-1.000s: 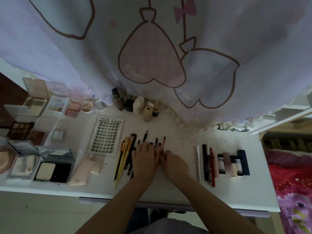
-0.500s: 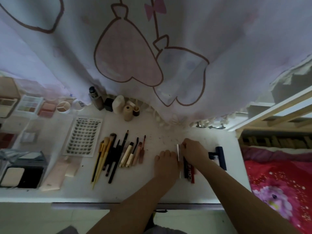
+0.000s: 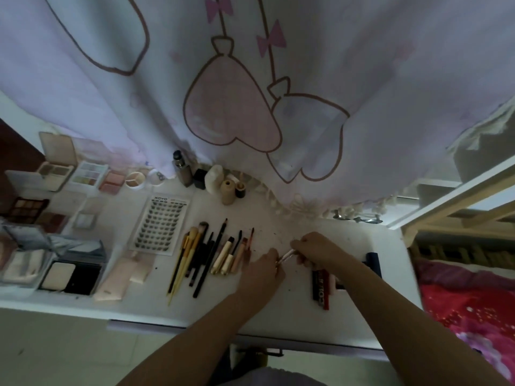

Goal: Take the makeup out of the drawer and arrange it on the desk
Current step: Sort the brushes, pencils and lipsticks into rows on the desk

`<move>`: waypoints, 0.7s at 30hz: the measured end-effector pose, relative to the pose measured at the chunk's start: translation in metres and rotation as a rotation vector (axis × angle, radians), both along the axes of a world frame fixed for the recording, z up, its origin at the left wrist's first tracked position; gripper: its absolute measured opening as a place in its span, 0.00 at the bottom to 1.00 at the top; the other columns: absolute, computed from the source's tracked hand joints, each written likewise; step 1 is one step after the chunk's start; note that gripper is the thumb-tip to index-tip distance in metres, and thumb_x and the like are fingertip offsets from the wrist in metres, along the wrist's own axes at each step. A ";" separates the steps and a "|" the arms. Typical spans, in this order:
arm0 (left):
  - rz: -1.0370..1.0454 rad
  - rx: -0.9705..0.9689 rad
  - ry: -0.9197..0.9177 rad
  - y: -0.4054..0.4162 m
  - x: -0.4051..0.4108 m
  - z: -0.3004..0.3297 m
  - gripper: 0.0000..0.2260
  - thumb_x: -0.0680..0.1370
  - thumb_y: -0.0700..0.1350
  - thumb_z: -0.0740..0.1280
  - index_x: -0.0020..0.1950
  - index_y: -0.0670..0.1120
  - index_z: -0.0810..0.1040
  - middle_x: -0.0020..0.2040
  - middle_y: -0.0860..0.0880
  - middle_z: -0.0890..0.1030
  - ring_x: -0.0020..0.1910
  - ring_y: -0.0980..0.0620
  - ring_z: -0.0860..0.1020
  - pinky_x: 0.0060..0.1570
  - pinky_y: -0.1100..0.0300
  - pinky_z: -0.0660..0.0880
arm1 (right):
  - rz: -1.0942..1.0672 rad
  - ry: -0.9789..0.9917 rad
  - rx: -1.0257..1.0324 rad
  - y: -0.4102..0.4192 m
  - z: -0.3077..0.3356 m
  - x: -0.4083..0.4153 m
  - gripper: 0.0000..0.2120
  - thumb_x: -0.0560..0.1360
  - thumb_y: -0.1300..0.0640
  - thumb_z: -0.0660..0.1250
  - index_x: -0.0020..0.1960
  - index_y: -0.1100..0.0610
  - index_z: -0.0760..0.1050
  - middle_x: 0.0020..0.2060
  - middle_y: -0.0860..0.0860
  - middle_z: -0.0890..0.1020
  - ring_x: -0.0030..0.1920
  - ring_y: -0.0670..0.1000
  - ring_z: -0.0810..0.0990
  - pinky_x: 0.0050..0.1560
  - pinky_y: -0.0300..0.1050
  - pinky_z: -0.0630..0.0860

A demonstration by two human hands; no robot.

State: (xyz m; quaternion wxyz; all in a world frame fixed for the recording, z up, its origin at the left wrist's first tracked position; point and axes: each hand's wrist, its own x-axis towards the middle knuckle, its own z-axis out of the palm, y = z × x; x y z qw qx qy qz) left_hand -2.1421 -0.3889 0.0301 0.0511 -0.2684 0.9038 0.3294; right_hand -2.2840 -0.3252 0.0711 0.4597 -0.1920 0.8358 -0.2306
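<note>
Lifting off the bench (image 3: 281, 316), your left hand (image 3: 264, 267) and right hand (image 3: 315, 250) now each pinch one end of a slim pale stick (image 3: 286, 256) raised beside the brushes (image 3: 200, 254).

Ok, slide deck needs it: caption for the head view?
Both hands hold a thin white stick above the desk, beside rowed brushes.

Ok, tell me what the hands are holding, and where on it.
A thin pale stick, one end in each: left hand at the lower end, right hand at the upper.
</note>
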 end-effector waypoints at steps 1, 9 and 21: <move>-0.025 -0.053 0.039 -0.005 0.005 0.004 0.08 0.81 0.46 0.55 0.55 0.44 0.69 0.49 0.43 0.77 0.45 0.45 0.76 0.43 0.54 0.70 | 0.006 -0.042 -0.020 0.000 0.007 0.000 0.16 0.77 0.55 0.60 0.35 0.61 0.76 0.25 0.52 0.78 0.20 0.45 0.70 0.22 0.34 0.65; -0.180 -0.293 0.220 -0.041 0.016 0.040 0.12 0.82 0.52 0.54 0.55 0.46 0.71 0.43 0.47 0.77 0.37 0.48 0.75 0.33 0.55 0.68 | 0.148 0.012 -0.095 -0.012 0.046 0.018 0.23 0.78 0.41 0.58 0.29 0.53 0.71 0.20 0.46 0.70 0.20 0.45 0.65 0.24 0.36 0.62; -0.261 -0.111 0.198 -0.046 0.022 0.064 0.11 0.82 0.52 0.54 0.50 0.47 0.71 0.36 0.53 0.72 0.31 0.54 0.69 0.31 0.58 0.61 | 0.270 -0.057 -0.234 0.019 0.075 0.019 0.16 0.77 0.42 0.60 0.44 0.54 0.74 0.29 0.46 0.77 0.25 0.41 0.71 0.29 0.35 0.67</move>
